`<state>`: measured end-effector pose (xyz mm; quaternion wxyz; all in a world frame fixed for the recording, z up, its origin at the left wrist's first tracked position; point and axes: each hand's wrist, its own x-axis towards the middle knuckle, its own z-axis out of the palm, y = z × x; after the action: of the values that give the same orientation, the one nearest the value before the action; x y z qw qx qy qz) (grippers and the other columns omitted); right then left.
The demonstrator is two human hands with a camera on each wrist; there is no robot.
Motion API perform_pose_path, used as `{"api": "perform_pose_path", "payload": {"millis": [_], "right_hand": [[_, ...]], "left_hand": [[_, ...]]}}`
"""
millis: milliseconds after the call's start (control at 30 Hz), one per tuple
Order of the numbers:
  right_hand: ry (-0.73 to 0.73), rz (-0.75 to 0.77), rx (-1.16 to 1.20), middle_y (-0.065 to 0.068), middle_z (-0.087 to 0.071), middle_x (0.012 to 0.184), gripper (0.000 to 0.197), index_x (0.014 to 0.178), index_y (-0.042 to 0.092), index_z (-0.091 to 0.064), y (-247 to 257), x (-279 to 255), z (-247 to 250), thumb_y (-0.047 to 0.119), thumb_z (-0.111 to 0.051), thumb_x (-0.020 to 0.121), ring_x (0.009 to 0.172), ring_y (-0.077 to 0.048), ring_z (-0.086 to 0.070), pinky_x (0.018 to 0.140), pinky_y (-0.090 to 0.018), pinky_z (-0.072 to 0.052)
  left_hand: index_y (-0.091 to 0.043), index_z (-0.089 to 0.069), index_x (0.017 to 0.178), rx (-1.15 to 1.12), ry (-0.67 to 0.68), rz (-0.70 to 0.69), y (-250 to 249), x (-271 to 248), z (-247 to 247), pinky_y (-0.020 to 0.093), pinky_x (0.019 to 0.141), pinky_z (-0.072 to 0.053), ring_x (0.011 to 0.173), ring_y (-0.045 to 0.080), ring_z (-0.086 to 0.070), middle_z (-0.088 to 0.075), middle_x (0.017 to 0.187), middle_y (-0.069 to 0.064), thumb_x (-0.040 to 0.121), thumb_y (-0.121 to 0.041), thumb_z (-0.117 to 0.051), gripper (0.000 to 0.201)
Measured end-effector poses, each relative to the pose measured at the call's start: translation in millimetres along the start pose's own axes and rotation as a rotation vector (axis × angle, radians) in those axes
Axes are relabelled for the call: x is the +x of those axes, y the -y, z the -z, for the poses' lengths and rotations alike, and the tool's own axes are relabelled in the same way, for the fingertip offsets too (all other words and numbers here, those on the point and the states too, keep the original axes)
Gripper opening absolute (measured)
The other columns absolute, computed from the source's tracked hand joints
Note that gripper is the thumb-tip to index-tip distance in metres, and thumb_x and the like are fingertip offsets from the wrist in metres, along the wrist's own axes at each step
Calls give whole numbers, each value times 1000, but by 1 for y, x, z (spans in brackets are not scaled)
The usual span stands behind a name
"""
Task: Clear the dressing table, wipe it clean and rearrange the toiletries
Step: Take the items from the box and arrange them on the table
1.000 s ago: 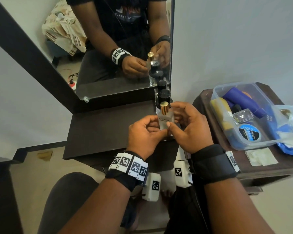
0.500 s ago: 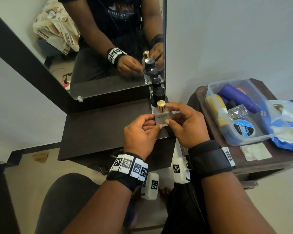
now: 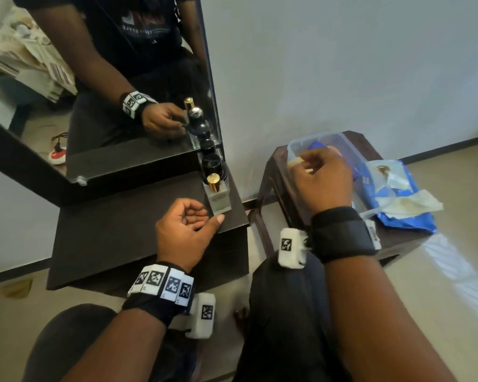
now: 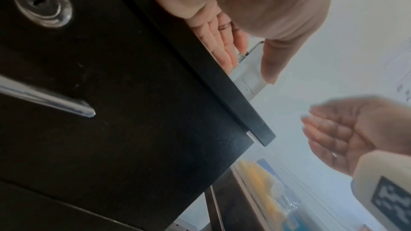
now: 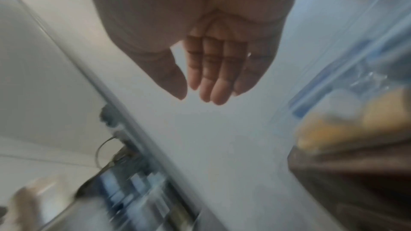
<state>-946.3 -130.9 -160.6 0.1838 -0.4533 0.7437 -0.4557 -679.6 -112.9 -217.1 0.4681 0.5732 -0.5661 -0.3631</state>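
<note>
A small white perfume bottle (image 3: pixel 217 195) with a gold cap stands upright at the right edge of the dark dressing table (image 3: pixel 122 224). Two black-capped bottles (image 3: pixel 212 164) stand behind it against the mirror. My left hand (image 3: pixel 207 216) lies just in front of the white bottle, fingers loosely curled and empty, thumb tip by its base. In the left wrist view the thumb (image 4: pixel 270 69) overlaps the bottle (image 4: pixel 249 76). My right hand (image 3: pixel 309 166) hovers over the clear plastic box (image 3: pixel 342 137) on the side stool. Its fingers (image 5: pixel 213 83) are relaxed and hold nothing.
The box holds a yellow item (image 5: pixel 333 129) and blue toiletries and sits on a dark stool (image 3: pixel 276 172), beside a blue packet (image 3: pixel 398 205) with crumpled wipes. A mirror (image 3: pixel 94 92) backs the table. Below the tabletop is a drawer with a lock (image 4: pixel 42 3) and handle (image 4: pixel 44 97).
Both hands were holding the white bottle over the table's right edge. It now stands on the table, the left hand has let go, and the right hand has swung right over the box.
</note>
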Motion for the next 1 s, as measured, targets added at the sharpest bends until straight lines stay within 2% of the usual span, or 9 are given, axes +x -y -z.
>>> {"api": "perform_pose_path", "payload": {"millis": [67,133,267,400,567,733,833,933,1000], "right_hand": [[74,-23,-363,-3,-72,104,32,114,20,-71,-12,30,24,38,-70,88,100,-26,-67,90,-33,-50],[184,-55,-623,-14,-70,107,35,116,14,-70,-26,57,37,33,-71,87,101,-36,-64,84,-37,-48],[470,-59,-893,-11,-59,89,35,110,10,-64,-38,85,33,34,-72,88,84,-33,-57,73,-34,-43],[606,73,-898,-7,-51,84,24,100,24,-51,-40,95,17,23,-73,90,85,-29,-55,75,-34,-43],[671,122,-863,-11,-59,106,55,118,36,-54,-53,107,4,18,-81,73,87,-33,-63,77,-45,-55],[610,217,-881,-10,-62,96,54,118,35,-55,-61,107,6,16,-81,75,82,-30,-59,73,-37,-44],[567,222,-968,-12,-64,82,31,112,27,-56,-46,100,15,40,-69,88,75,-31,-62,69,-37,-50],[460,40,-1113,-10,-69,78,40,91,13,-67,-11,96,32,52,-71,82,68,-28,-65,60,-30,-51],[393,7,-1051,-12,-73,90,42,97,12,-72,11,92,46,51,-76,79,76,-30,-65,66,-32,-52]], "left_hand": [[-18,-68,94,-15,14,22,-2,2,2,21,70,-61,78,15,-76,-75,88,4,76,-14,-93,31],[-13,-68,92,-23,19,45,-3,3,2,17,67,-58,75,12,-75,-76,86,5,79,-8,-90,25],[-14,-70,90,-15,-7,93,-3,7,5,14,63,-54,72,5,-73,-75,85,2,83,-6,-84,18],[-24,-69,86,3,-13,115,-2,8,6,14,61,-53,67,-1,-69,-74,80,-4,82,-8,-83,21],[-26,-69,85,52,44,115,-4,9,9,11,60,-50,63,-4,-66,-71,71,-8,81,-7,-79,22],[-31,-69,83,48,79,147,-10,7,11,24,68,-58,70,2,-71,-74,74,-8,78,-12,-78,21],[-31,-69,82,29,99,144,-13,7,11,29,72,-62,73,5,-72,-75,78,-8,74,-17,-77,18],[-30,-69,84,2,119,131,-12,9,11,28,74,-62,74,4,-71,-75,81,-8,75,-20,-79,17],[-29,-70,88,-14,123,122,-10,8,13,24,74,-60,77,3,-71,-74,84,-9,80,-18,-81,17]]}}
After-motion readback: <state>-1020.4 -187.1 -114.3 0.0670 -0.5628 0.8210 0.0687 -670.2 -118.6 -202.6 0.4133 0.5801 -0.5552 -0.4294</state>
